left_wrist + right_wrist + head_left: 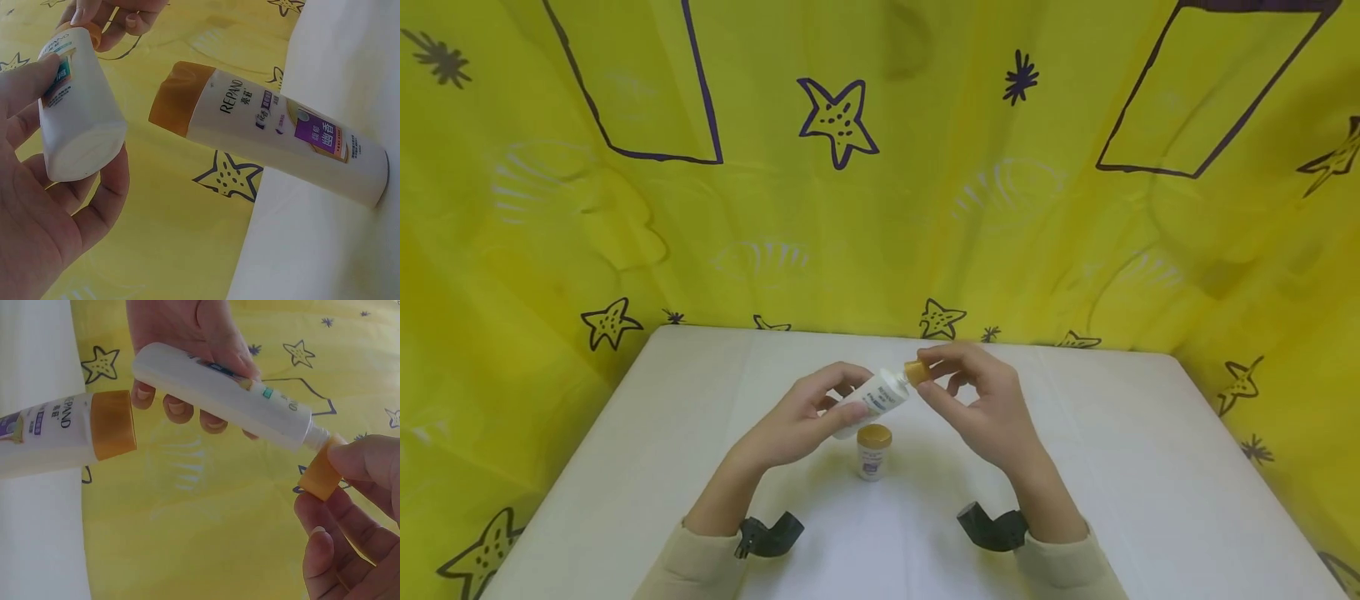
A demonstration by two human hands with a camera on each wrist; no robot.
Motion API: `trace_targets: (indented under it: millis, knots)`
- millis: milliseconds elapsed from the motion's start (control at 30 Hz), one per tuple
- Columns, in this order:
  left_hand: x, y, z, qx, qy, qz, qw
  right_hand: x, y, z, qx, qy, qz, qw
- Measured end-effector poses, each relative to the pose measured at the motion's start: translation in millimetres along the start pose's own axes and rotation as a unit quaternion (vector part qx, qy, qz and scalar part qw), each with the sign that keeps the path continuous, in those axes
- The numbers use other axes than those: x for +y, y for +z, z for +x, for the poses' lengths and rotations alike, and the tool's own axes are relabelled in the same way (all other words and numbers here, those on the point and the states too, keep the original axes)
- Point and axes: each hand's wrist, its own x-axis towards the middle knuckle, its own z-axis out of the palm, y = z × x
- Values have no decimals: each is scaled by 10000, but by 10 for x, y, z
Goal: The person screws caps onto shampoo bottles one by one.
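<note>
My left hand [808, 415] grips a white bottle [219, 397] round its body, tilted with its neck up toward the right. Between thumb and fingers my right hand [981, 404] pinches an orange cap [323, 470] at that bottle's neck. In the right wrist view the bare threaded neck shows, and the cap sits askew at its mouth; whether they touch I cannot tell. A second white bottle [281, 128] with its orange cap [182, 97] on stands upright on the table, just below and in front of the hands. REPAND is printed on its label.
The white-covered table [1120, 442] stretches out on both sides of the hands. Behind it hangs a yellow curtain [895, 217] printed with starfish. Dark curved camera mounts [772, 535] sit at both wrists, close above the table.
</note>
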Motion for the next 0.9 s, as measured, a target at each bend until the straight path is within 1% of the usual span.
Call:
trace_targets:
  millis: [167, 433, 667, 900]
  knots:
    - [24, 19, -12, -62, -29, 43, 10000, -17, 28, -19, -24, -79, 77, 9999]
    - [34, 19, -15, -80, -101, 102, 9999, -29, 34, -11, -36, -103, 36, 9999]
    - [36, 8, -16, -28, -119, 121, 9999, -30, 45, -1, -134, -219, 45, 9997]
    - [35, 17, -7, -55, -137, 129, 9998, -29, 52, -1, -272, -260, 37, 9993]
